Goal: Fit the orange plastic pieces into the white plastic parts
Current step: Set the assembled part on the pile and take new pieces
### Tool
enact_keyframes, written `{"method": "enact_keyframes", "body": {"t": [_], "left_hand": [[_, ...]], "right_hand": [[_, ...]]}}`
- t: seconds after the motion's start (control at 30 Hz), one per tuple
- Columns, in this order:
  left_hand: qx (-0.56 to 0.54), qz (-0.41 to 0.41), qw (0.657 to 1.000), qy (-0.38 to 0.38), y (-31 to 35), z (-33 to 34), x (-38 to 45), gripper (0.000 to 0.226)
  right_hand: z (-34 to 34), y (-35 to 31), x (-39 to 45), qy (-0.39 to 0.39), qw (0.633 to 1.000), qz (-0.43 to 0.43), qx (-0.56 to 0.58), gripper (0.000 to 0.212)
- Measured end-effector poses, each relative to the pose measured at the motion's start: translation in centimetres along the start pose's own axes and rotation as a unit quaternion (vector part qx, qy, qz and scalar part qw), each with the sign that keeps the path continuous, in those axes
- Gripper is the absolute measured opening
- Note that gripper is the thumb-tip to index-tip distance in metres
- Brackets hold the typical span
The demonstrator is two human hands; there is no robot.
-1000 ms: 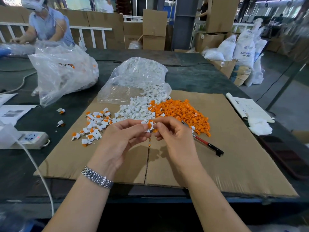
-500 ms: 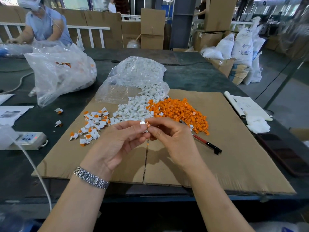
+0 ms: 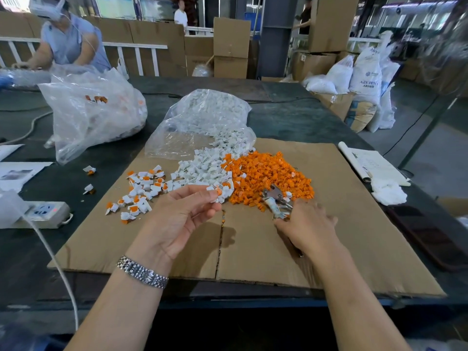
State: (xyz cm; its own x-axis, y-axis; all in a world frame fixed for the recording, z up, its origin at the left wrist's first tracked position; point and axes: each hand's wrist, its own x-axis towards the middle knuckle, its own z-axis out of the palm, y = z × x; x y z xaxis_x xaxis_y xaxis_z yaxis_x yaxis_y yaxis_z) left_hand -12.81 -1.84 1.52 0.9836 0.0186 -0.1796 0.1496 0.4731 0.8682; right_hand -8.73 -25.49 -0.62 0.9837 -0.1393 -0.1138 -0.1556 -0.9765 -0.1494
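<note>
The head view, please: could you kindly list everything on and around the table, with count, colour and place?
orange pieces: a heap, orange, cardboard centre-right
white parts: a heap, white, left of the orange heap
fitted parts: many, white and orange, cardboard left
bags: two, clear, behind the cardboard
cardboard: one, brown, on the dark table
pliers: one, metal, under the right hand
power strip: one, white, far left
papers: white, right
watch: one, silver, left wrist
left hand: pinches a part
right hand: grips the pliers
</note>
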Motion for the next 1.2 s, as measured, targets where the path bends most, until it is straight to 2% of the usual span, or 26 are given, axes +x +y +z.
{"method": "enact_keyframes", "body": {"t": [0.17,0.27,0.37,0.53,0.6,0.73,0.9,1.07,1.2], "left_hand": [[-0.010,0.000,1.000,0.027,-0.2,-0.2,0.3,0.020],[-0.016,0.007,0.998,0.055,-0.4,-0.1,0.5,0.028],[-0.020,0.015,0.998,0.061,-0.5,0.0,0.9,0.031],[-0.030,0.053,0.995,0.075,-0.4,0.0,1.3,0.028],[-0.031,0.063,0.995,0.075,-0.3,-0.2,1.4,0.028],[-0.017,0.073,0.994,0.083,-0.2,-0.7,1.7,0.030],[0.002,0.080,0.993,0.091,-0.1,-0.9,2.0,0.032],[0.031,0.075,0.992,0.099,-0.4,-1.2,2.3,0.012],[0.049,0.067,0.991,0.107,-0.4,-1.5,2.3,0.008]], "right_hand": [[-0.6,-0.7,0.2,0.037,0.999,-0.026,-0.019,0.038],[-1.9,-1.1,0.2,0.027,0.996,-0.049,0.066,0.031],[-3.5,-2.1,-0.4,-0.047,0.965,-0.103,0.238,0.030],[-4.3,-4.2,-2.5,-0.207,0.919,-0.169,0.290,0.026],[-4.1,-4.9,-3.1,-0.246,0.897,-0.181,0.319,0.025],[-3.8,-5.6,-3.5,-0.244,0.883,-0.210,0.342,0.023],[-3.8,-6.1,-3.6,-0.243,0.887,-0.238,0.311,0.025],[-3.1,-6.8,-4.1,-0.251,0.876,-0.224,0.345,0.020],[-2.0,-7.1,-4.4,-0.187,0.902,-0.255,0.294,0.022]]}}
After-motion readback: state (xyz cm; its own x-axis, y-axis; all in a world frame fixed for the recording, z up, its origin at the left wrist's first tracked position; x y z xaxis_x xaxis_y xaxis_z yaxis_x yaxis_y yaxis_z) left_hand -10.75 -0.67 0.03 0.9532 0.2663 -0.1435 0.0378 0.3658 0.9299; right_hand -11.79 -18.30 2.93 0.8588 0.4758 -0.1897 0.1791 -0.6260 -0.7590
